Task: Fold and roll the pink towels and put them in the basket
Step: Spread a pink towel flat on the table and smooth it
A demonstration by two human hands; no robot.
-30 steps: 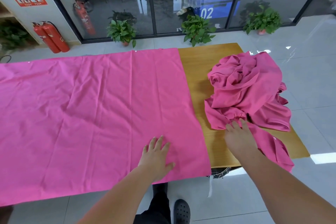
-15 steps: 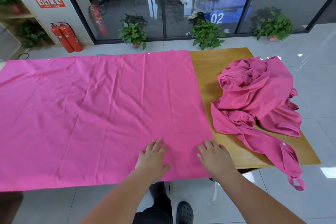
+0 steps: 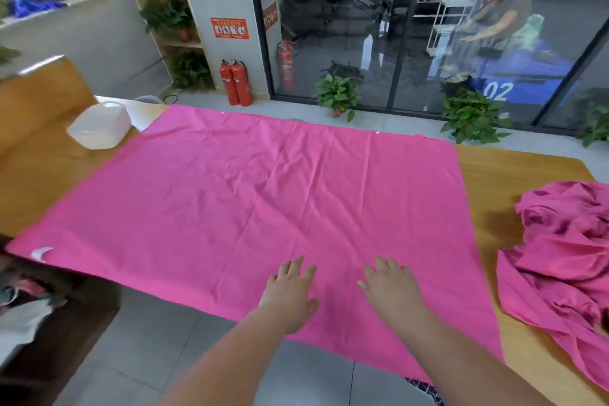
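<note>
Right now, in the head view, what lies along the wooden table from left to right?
white plastic basket → flat spread pink towel → crumpled pile of pink towels. Both hands rest on the spread towel, so they are left out of the order.

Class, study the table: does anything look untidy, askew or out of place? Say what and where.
The towel heap at the right end of the table is crumpled, a tail trailing toward the near edge. The spread towel lies flat, only creased.
</note>
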